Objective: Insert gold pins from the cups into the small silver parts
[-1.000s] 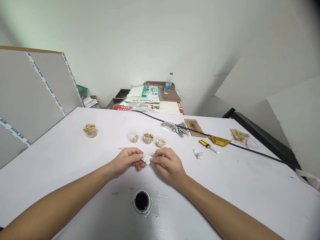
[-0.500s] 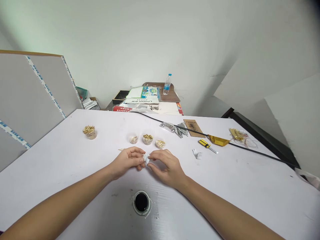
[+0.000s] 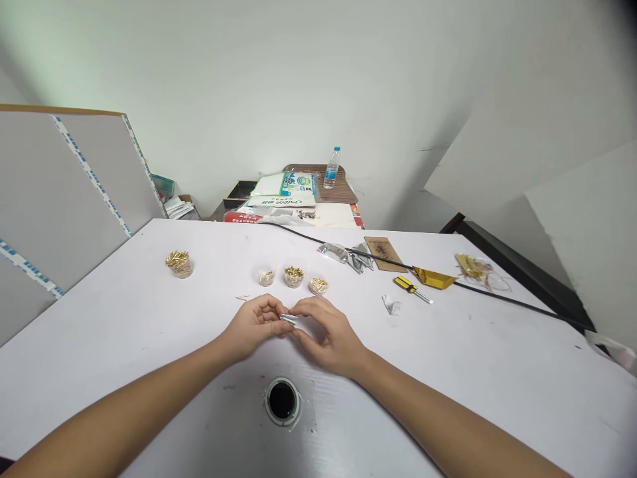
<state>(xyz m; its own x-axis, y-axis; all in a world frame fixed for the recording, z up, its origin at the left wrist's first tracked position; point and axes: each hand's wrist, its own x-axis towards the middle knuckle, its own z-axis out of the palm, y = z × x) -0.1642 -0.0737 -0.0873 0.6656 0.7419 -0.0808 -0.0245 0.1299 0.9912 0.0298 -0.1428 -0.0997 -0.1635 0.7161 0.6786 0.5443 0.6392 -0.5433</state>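
Between my hands, over the middle of the white table (image 3: 124, 312), is a small white folded piece (image 3: 288, 319). My left hand (image 3: 256, 325) pinches its left end between thumb and fingers. On its right side, my right hand (image 3: 331, 335) curves round with thumb and fingertips at its edge. Just beyond the hands stand three small clear cups of brass-coloured pins: a left cup (image 3: 265, 277), a middle cup (image 3: 293, 277) and a right cup (image 3: 318, 286). A few loose pins (image 3: 242, 297) lie near my left fingers.
A round dark-centred container (image 3: 282, 401) sits nearer me. Far left is a fuller pin cup (image 3: 179, 263). To the right lie a yellow screwdriver (image 3: 413, 289), crumpled paper (image 3: 391, 305), silver packets (image 3: 359, 257), a brown card (image 3: 385, 253) and a black cable (image 3: 507, 303).
The white piece has turned from a raised, broader view to a flatter, thin one. Both hands have shifted slightly, with the fingertips closer together.
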